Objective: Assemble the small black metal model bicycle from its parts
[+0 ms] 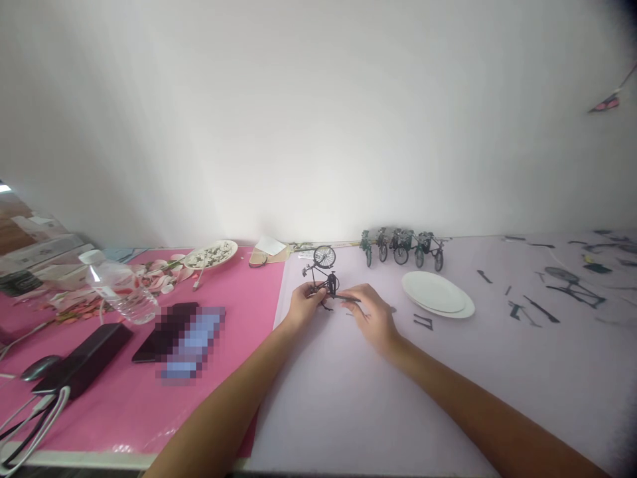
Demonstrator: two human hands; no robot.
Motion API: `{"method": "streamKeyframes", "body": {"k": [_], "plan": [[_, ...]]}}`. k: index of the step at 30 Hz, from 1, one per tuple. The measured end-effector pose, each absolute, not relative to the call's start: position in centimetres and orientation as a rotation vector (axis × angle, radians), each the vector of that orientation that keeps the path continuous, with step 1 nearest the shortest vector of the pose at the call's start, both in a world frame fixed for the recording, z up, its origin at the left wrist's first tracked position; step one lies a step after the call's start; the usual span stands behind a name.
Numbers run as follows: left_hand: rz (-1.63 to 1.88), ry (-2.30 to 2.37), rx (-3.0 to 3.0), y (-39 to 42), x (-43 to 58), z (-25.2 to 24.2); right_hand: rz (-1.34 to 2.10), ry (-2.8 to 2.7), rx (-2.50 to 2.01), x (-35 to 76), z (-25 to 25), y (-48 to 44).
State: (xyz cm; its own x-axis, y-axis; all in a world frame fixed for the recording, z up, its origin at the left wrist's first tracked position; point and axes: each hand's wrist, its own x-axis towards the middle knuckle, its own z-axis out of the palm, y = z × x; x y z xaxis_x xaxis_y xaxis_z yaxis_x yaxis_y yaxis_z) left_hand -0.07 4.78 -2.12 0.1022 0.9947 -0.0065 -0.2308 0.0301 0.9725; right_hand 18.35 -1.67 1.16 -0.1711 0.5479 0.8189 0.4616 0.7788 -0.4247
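Mostly plain white wall (318,119) on my feed, ngl. Below it a pale lavender sheet (323,398) covers the right and middle, and a pink mat (239,285) takes the left, with a clear plastic bottle (119,295) leaning over on it. Near the wall I've got a row of miniature bicycles (401,252), and closer in, two overlapping white plates (432,291). My hands are slightly apart, both busy: the left hand (304,305) is pinching a black miniature bicycle (332,284) over the sheet's left side, one spoked wheel sticking up. The right hand (375,315) has a thin dark strip (351,299) between thumb and fingers, its tip right by the bike; can't tell if they touch. Smallest bit: a dark H-shaped piece (424,323) just below the plates.
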Motion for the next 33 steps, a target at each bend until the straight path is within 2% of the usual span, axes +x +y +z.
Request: {"method": "streamKeyframes", "body": {"k": [20,26,33], "plan": [[1.221,0.952,1.065,4.8,0.0,-2.1,0.274,-1.7,-0.814,17.8,0.5,-2.1],[1.222,0.965,1.061,4.8,0.0,-2.2,0.444,-1.57,-0.902,17.7,0.2,-1.7],[1.219,0.975,1.076,4.8,-0.1,-2.2,0.444,-1.623,-0.822,17.8,0.4,-1.9]]}}
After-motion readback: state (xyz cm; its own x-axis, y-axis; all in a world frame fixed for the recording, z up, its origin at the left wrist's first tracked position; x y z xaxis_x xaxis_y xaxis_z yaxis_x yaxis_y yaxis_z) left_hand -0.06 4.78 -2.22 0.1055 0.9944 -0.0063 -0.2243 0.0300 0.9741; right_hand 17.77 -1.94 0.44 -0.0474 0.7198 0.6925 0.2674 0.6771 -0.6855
